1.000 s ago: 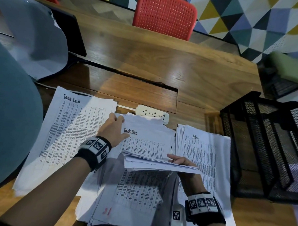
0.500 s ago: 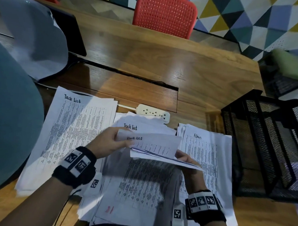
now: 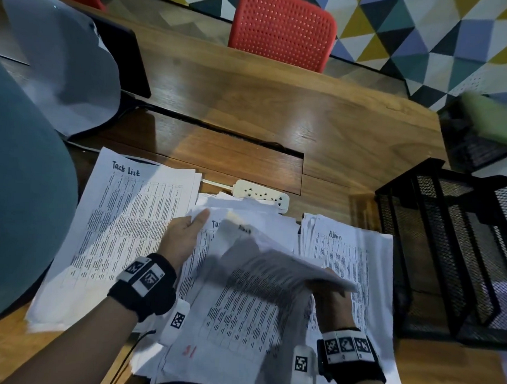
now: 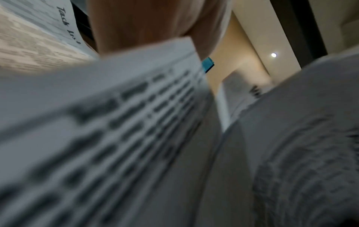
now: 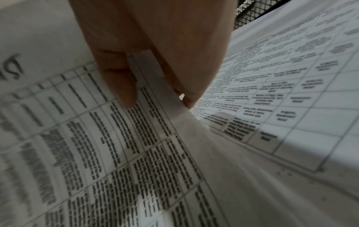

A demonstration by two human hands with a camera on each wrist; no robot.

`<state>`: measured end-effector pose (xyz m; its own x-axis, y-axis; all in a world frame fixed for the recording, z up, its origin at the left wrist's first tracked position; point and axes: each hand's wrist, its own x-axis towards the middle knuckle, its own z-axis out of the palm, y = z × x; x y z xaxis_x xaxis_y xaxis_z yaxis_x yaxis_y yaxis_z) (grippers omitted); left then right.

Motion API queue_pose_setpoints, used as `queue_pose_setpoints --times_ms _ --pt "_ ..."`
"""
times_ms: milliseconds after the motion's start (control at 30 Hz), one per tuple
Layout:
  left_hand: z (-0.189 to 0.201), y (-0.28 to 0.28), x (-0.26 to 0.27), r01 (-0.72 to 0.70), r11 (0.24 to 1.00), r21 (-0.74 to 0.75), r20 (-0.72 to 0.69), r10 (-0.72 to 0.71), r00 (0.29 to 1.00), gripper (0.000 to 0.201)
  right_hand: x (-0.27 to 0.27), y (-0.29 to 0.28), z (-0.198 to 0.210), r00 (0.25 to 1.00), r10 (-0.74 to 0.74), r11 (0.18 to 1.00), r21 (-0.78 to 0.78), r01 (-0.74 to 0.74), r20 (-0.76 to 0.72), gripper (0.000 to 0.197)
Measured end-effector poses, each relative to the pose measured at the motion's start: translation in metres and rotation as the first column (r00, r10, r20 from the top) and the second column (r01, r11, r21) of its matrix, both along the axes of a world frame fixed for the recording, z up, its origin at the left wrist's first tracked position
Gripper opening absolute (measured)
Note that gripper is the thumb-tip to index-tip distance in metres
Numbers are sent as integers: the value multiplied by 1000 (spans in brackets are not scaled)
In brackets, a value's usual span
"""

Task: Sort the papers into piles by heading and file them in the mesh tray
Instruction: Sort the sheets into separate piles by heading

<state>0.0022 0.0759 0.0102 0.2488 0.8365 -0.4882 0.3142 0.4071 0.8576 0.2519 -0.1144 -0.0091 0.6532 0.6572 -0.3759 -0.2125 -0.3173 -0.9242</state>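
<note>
Right hand (image 3: pixel 330 294): a thin bundle of sheets (image 3: pixel 275 268) is pinched at its right edge between thumb and curled fingers (image 5: pixel 118 76); in the right wrist view the paper edge is seen clamped between them. The bundle is lifted off the middle stack and is blurred.

Left hand (image 3: pixel 183 238): placed at the left edge of the middle stack, thumb extended over the top corner of a sheet; whether a sheet is gripped cannot be told, since the fingers are hidden and the left wrist view is blurred.

Middle stack (image 3: pixel 240 322): printed tables, lying near the table edge between the two hands, with a "Task..." heading partly covered by the lifted bundle.

Task List pile (image 3: pixel 123 229): laid on the left, heading at its far end, touching the middle stack.

Admin pile (image 3: pixel 357 254): laid on the right, just beside the middle stack and partly under the right hand.

Mesh tray (image 3: pixel 453 247): black, stood at the right table edge, just beside the Admin pile; no papers are seen in it.

Power strip (image 3: pixel 261 195): white, just beyond the middle stack.

Table (image 3: pixel 279 114): wooden, with a red chair (image 3: pixel 282 27) at its far side.
</note>
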Motion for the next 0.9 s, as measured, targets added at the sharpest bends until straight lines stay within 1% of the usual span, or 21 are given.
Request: queue_pose_setpoints --times_ms 33,67,100,133,167,200,233,333,367,400,433,467,500,533,567,600,633,700,733,833,900 --pt "2 0 1 -16 1000 7 -12 16 1000 55 0 -1 0 995 7 996 88 2 -99 23" --pt "-1 3 1 -7 1000 -3 5 7 1000 59 1 -1 -2 976 20 982 187 21 -218 36" --pt "3 4 2 29 999 -33 39 -27 999 62 3 0 -3 957 41 972 231 28 -288 55" --pt "4 5 2 80 994 -68 88 -74 993 60 1 1 -2 950 72 973 232 1 -304 75" --pt "9 5 2 156 983 -99 131 -142 981 56 0 1 -3 957 116 975 215 -59 -265 90" --pt "13 4 3 233 965 -123 154 -214 965 54 -2 2 1 958 169 975 182 -128 -230 97" --pt "16 2 4 321 936 -146 161 -297 941 58 -3 1 1 954 218 971 140 -192 -207 94" --pt "32 -5 9 542 830 -128 175 -519 837 73 -8 3 9 937 335 942 26 -334 -103 47" --pt "40 -7 11 581 802 -136 254 -539 803 78 -8 5 8 936 347 937 -20 -348 -56 38" --pt "39 -5 11 583 792 -183 369 -494 787 84 -7 6 7 939 344 937 -64 -345 -20 31" --pt "45 -5 13 560 799 -218 441 -432 787 85 -5 7 4 938 347 936 -62 -346 -5 24" --pt "43 0 15 487 849 -204 398 -383 833 79 -6 9 5 942 335 941 -52 -335 9 22" --pt "39 7 17 390 914 -110 252 -354 901 66 -7 10 5 938 346 938 -23 -346 14 23" --pt "31 15 19 311 949 52 27 -312 950 49 -7 11 4 943 331 943 -33 -332 -20 26" --pt "22 24 19 296 939 174 -175 -266 948 37 -9 10 4 956 291 956 -42 -292 -34 25" --pt "14 33 19 340 911 235 -330 -254 909 35 -10 9 5 967 253 966 -48 -255 -35 17" --pt "5 40 19 398 880 258 -435 -262 861 40 -10 6 6 973 228 972 -55 -229 -19 17" --pt "-8 50 22 498 825 269 -548 -294 783 45 -11 3 5 972 234 970 -74 -232 17 19" --pt "-13 53 23 516 807 286 -574 -287 767 44 -10 1 4 975 222 973 -64 -222 4 28" --pt "-16 52 23 522 746 414 -590 -217 778 29 -7 0 2 978 192 981 -13 -194 -82 48" --pt "-13 48 19 478 694 539 -545 -145 826 12 -6 -1 1 971 197 980 6 -198 -135 59"
